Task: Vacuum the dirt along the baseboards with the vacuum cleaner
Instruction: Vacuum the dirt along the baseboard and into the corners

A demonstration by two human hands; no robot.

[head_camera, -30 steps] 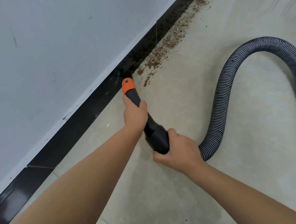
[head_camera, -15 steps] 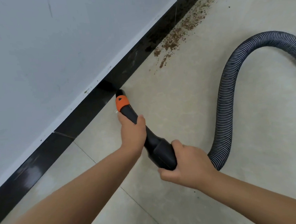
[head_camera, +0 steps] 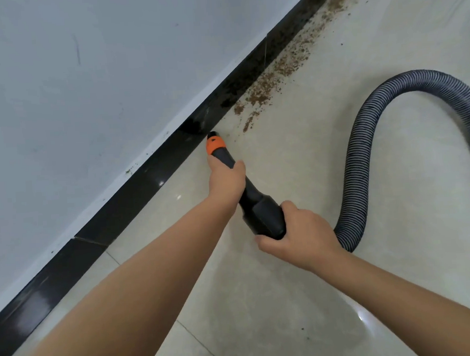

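A black vacuum nozzle (head_camera: 250,197) with an orange collar (head_camera: 215,145) points at the foot of the black baseboard (head_camera: 146,180). My left hand (head_camera: 225,181) grips the thin front part just behind the collar. My right hand (head_camera: 300,233) grips the thick rear end where the ribbed grey hose (head_camera: 356,159) joins. Brown dirt (head_camera: 267,89) lies along the baseboard a short way ahead of the nozzle tip and runs to the top right.
A pale wall (head_camera: 84,77) rises above the baseboard on the left. The hose loops over the beige tiled floor (head_camera: 290,298) to the right and leaves the frame at the right edge.
The nozzle tip, pulled back from the dirt half a second ago, is again closer to the near end of the dirt. Both hands keep their grip.
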